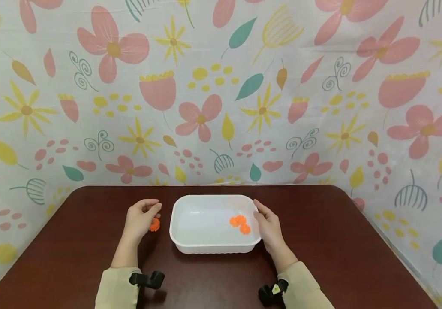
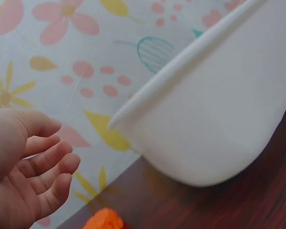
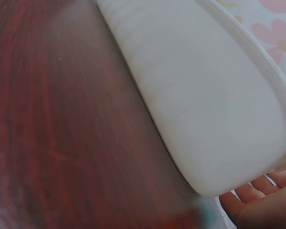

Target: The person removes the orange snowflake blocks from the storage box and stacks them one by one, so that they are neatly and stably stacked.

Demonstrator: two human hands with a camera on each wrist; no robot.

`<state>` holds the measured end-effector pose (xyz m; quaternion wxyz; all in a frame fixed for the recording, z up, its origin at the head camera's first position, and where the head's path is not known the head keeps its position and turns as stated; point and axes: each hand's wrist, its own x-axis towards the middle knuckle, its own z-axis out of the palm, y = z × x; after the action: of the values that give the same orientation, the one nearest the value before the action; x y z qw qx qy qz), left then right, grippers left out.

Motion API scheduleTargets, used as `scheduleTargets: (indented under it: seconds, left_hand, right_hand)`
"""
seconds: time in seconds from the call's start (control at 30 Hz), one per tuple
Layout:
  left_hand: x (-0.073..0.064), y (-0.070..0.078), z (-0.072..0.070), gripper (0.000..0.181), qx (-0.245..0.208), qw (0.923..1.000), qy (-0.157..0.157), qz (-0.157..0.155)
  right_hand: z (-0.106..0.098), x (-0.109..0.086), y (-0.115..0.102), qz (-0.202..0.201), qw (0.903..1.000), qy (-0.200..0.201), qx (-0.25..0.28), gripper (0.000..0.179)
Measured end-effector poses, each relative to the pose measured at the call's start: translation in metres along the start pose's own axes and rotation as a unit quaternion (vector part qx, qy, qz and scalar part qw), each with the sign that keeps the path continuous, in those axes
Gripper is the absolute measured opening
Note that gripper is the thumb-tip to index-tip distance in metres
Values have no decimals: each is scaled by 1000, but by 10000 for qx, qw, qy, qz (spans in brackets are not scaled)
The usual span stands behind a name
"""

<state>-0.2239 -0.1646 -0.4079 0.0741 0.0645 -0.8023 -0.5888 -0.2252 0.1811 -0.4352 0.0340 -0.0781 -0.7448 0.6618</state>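
Note:
A white rectangular plastic basin (image 1: 205, 248) stands on the table. Three small orange scalloped pieces (image 1: 245, 229) lie together near its right end. My right hand (image 1: 270, 227) holds the basin's right end, with thumb at the rim and fingers along the outside; the right wrist view shows those fingers (image 3: 262, 191) partly hidden behind the basin wall. Left of the basin, my left hand (image 1: 139, 219) has loosely bent fingers and nothing between them in the left wrist view. Just below that hand is another orange scalloped piece (image 2: 104, 220), cut off by the frame's lower edge.
The dark reddish-brown table (image 1: 213, 283) has rounded far corners. Right behind its far edge hangs a white cloth (image 1: 221, 167) printed with flowers and leaves. A black strap with a camera mount (image 1: 147, 280) sits on each sleeve.

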Motion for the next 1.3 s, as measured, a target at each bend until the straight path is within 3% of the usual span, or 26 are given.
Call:
scheduleTargets:
  seconds: [0.2, 0.5, 1.03, 1.3]
  left_hand:
    - [-2, 11, 13, 26, -252, 9993, -171, 234]
    - [-7, 25, 30, 24, -161, 9961, -519, 697]
    - [-3, 37, 55, 22, 495, 9870, -1098, 1062]
    - [0, 42, 72, 16, 1122, 9751, -1405, 1299]
  right_hand:
    - [0, 2, -1, 69, 9999, 76, -20, 43]
    - [0, 2, 0, 32, 10000, 63, -22, 43]
    - [1, 1, 0, 17, 10000, 45, -23, 44]
    - [1, 2, 1, -1, 10000, 55, -39, 44]
